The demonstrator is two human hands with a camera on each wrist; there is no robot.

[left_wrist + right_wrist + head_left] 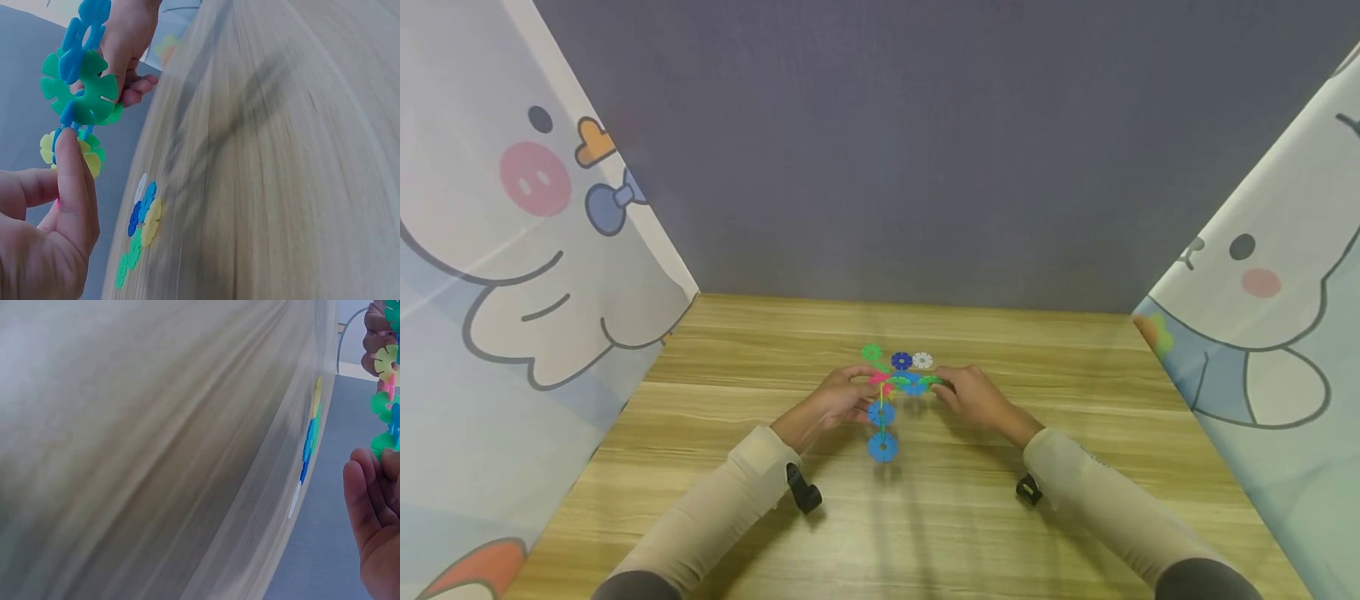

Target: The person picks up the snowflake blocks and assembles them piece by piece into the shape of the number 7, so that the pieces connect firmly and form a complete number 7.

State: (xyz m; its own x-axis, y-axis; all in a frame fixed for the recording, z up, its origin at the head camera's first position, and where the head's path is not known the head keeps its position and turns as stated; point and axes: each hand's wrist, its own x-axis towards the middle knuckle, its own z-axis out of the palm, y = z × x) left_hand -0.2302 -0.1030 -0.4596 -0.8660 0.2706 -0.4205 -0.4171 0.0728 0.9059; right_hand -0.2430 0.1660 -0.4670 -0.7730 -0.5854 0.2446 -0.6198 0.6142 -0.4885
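Both hands hold up a joined chain of plastic snowflake discs above the table. My left hand (838,396) pinches it near a pink disc (880,380), fingertips close to a yellow disc (92,164). From there one branch runs toward me, ending in a blue disc (883,447). Another branch extends right through green and blue discs. My right hand (972,395) pinches the green disc (930,380) at its right end between thumb and fingers. In the right wrist view that green disc (384,444) touches the fingertips, and part of the chain is cut off by the frame.
Loose discs lie flat on the wooden table (1000,517) beyond the hands: green (872,352), dark blue (902,361), white (922,360) and a yellow disc (152,223) among them. A grey wall (880,167) stands behind, with cartoon-printed panels on both sides.
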